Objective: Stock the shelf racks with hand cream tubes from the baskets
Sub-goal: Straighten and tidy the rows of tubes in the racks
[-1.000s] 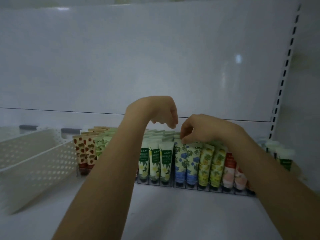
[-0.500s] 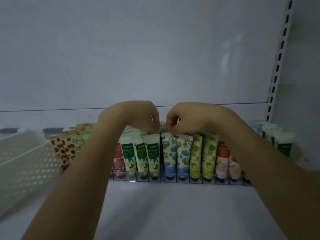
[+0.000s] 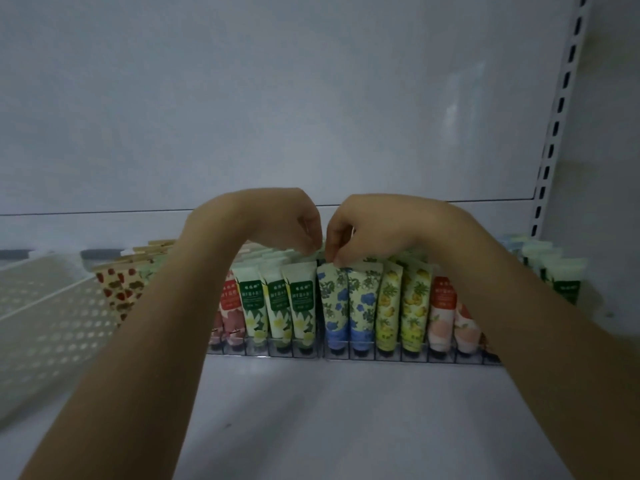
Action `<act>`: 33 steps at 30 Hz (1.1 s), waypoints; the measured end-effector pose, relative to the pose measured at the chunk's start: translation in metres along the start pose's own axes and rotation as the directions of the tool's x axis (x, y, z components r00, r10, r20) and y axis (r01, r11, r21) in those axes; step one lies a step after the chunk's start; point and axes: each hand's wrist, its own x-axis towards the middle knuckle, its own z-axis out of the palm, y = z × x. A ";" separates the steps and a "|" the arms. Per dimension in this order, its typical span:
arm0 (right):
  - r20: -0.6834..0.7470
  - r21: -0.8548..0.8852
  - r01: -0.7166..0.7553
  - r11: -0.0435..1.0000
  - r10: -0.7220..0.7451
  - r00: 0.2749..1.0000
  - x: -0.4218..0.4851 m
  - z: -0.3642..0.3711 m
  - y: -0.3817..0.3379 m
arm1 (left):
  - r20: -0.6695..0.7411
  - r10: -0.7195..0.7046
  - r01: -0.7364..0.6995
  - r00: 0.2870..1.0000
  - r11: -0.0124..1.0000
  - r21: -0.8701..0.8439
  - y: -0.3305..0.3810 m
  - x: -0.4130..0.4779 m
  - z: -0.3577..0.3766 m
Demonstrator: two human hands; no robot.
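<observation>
Hands (image 3: 287,221) (image 3: 375,226) nearer together atop upright floral-printed tubes (image 3: 334,306)

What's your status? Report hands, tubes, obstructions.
Right hand pinching top of front blue-flower tube, seated in rack. Left hand curled over tops of green tubes beside it, grip unclear. Nothing blocking; basket off to the left.

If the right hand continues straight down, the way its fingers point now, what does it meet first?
Most likely the top edge of the front blue-flower tube. The right hand has its fingertips seemingly right at that edge, though depth is unclear.
</observation>
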 end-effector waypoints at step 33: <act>0.058 -0.087 -0.204 0.975 0.209 0.976 -0.021 -0.015 0.019 | -0.098 0.205 -0.208 0.974 0.978 -0.022 0.028 0.013 0.021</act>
